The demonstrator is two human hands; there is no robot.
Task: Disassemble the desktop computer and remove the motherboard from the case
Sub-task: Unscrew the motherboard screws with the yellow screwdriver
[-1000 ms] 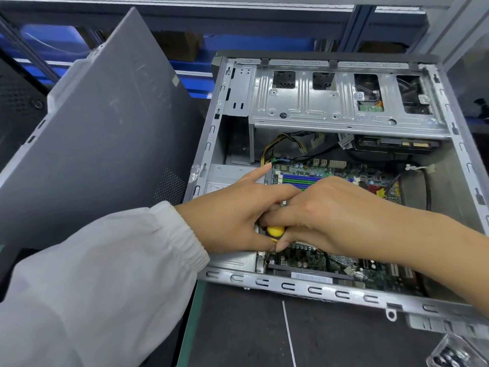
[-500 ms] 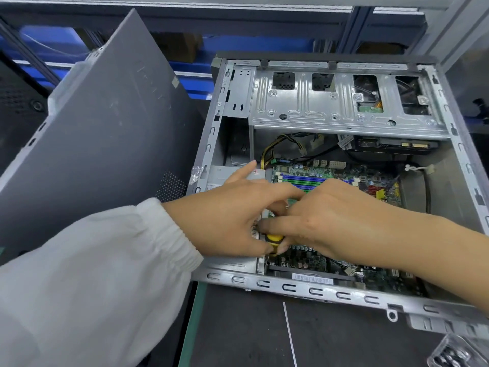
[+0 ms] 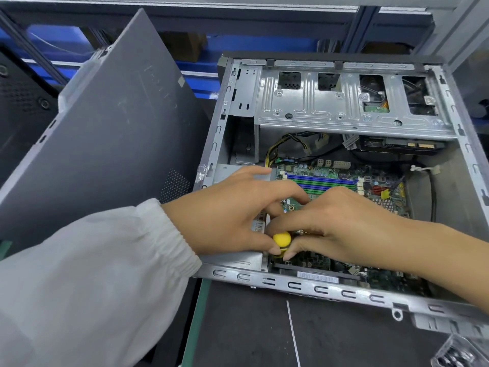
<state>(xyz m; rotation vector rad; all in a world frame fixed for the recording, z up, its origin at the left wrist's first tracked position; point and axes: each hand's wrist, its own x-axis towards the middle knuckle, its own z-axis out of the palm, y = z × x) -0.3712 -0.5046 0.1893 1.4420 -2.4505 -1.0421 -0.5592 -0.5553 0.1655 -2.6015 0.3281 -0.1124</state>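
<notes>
The open grey computer case (image 3: pixel 293 286) lies on its side on the bench. Inside it sits the green motherboard (image 3: pixel 375 186) with blue and green memory slots. Both hands meet over the board's left part. My right hand (image 3: pixel 341 223) grips a screwdriver whose yellow handle top (image 3: pixel 281 239) shows between the fingers; its shaft and tip are hidden. My left hand (image 3: pixel 232 210) touches the handle with its thumb, its fingers curled toward my right hand, the index finger stretched over a silver box (image 3: pixel 230 173) at the case's left wall.
The removed grey side panel (image 3: pixel 111 133) leans against the case's left side. A silver drive cage (image 3: pixel 344 102) spans the case's far end, with yellow and black cables (image 3: pixel 285 144) below it. A clear container (image 3: pixel 460 353) sits at the bottom right on the dark mat (image 3: pixel 251 327).
Both hands have stayed on the screwdriver and shifted slightly. My left fingers have curled in more, so more of the memory slots shows.
</notes>
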